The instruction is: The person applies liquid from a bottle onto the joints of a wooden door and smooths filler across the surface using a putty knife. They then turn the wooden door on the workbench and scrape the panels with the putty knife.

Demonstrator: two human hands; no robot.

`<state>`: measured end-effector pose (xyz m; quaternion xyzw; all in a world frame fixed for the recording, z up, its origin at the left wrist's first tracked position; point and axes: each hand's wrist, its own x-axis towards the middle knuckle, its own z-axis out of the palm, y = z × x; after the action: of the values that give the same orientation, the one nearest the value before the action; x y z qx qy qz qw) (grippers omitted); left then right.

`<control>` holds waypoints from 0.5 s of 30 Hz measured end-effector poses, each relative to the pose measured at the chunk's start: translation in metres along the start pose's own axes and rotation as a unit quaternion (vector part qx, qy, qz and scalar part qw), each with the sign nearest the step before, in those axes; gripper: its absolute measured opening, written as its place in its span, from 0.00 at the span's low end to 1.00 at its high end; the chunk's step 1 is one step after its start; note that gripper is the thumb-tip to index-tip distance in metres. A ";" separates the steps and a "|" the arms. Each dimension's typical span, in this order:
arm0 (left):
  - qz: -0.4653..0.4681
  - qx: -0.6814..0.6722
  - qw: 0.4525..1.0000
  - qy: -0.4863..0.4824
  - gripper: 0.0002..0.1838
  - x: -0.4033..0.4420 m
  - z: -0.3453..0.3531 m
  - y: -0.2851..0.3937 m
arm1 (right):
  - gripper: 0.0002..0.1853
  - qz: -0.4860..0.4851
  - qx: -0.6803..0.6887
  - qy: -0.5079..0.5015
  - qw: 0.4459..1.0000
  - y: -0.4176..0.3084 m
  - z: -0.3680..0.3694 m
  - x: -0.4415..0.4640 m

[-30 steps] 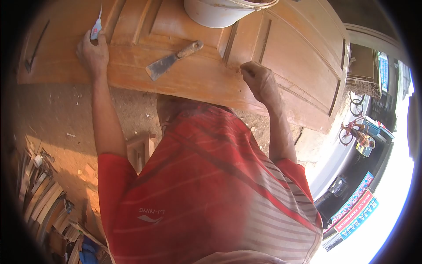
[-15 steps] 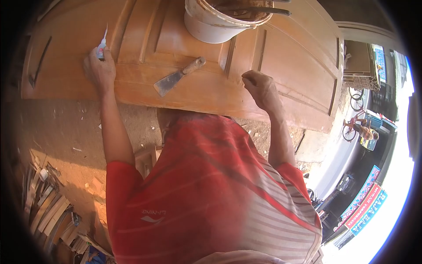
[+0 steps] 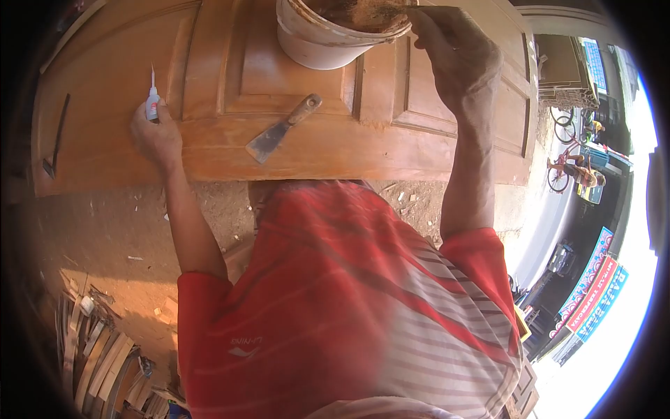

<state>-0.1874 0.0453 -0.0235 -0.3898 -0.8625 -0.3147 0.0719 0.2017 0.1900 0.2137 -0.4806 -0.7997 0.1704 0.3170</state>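
Nearest the camera, the red shirt (image 3: 293, 300) of the person faces the long edge of a panelled wooden door (image 3: 419, 150), which lies flat, presumably so that its face serves as a level work surface. A scraper (image 3: 283, 130) rests near that edge, blade toward the person and handle pointing away; laid flat, it should stay put without support. To its left, the left hand (image 3: 159, 136) grasps a small white bottle (image 3: 152, 106) just above the door, its thin nozzle directed away from the person, probably to keep the tip clear of the fingers. Farther in, a white bucket (image 3: 317, 50) stands on the door panels, likely set there to keep its brown contents within arm's reach. The right hand (image 3: 466, 63) is at the bucket's right rim, fingers bent beside a dark stick-like tool (image 3: 399, 8); whether they close on it cannot be told. Beyond the door's right end, stacked boards (image 3: 567, 73) stand beside the road, where a bicycle (image 3: 558, 174) and a banner (image 3: 593, 293) are visible.
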 end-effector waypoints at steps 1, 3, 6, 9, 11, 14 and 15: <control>-0.012 -0.011 1.000 0.004 0.22 0.000 0.000 0.000 | 0.11 0.001 0.003 -0.003 1.000 -0.001 -0.001 -0.001; -0.042 -0.034 0.998 -0.018 0.21 0.000 -0.004 0.004 | 0.10 0.015 -0.006 0.010 1.000 0.002 0.003 -0.016; -0.086 -0.062 0.993 -0.043 0.20 0.001 -0.014 0.015 | 0.07 0.059 -0.017 0.022 0.998 0.012 0.013 -0.043; -0.116 -0.114 0.986 -0.033 0.19 0.000 -0.014 0.019 | 0.06 0.114 -0.030 0.008 0.993 0.026 0.018 -0.070; -0.132 -0.152 0.980 -0.012 0.18 0.000 -0.016 0.013 | 0.06 0.132 -0.031 -0.009 0.991 0.033 0.022 -0.083; -0.156 -0.225 0.962 -0.026 0.17 0.005 -0.025 0.009 | 0.07 0.159 -0.003 -0.002 0.987 0.036 0.032 -0.100; -0.154 -0.220 0.963 -0.025 0.17 0.006 -0.028 0.008 | 0.07 0.160 0.002 -0.003 0.987 0.035 0.036 -0.105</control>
<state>-0.1893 0.0361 0.0044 -0.2659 -0.8230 -0.4943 -0.0869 0.2361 0.1164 0.1307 -0.6014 -0.7130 0.2217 0.2843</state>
